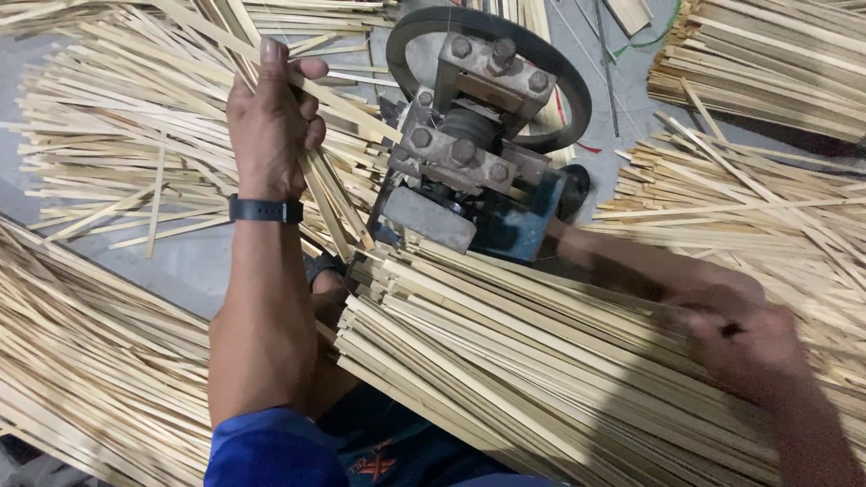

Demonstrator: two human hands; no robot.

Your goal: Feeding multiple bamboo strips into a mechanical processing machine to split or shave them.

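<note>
The thin, pale bamboo strips I am handling [338,194] run in a small bunch from my raised left hand [271,126] down toward five o'clock, ending just beside the grey feed plate of the machine. My left hand is clenched around the upper part of that bunch, thumb pointing up, a black band [264,210] on the wrist below it. At three o'clock from this hand, just beside it, stands the bolted grey and blue metal splitting machine [469,162] with its dark round wheel [492,68] behind.

From the machine toward five o'clock a broad stack of long flat bamboo slats [505,361] fans out across my lap. My right hand [744,347] lies on the far end of that stack, at four o'clock from the machine and well apart from the left hand; it is blurred, so I cannot tell whether it is gripping a slat or lying loose.

More split strips lie heaped on the grey floor [180,261] at nine o'clock, at seven o'clock, and at two o'clock.
</note>
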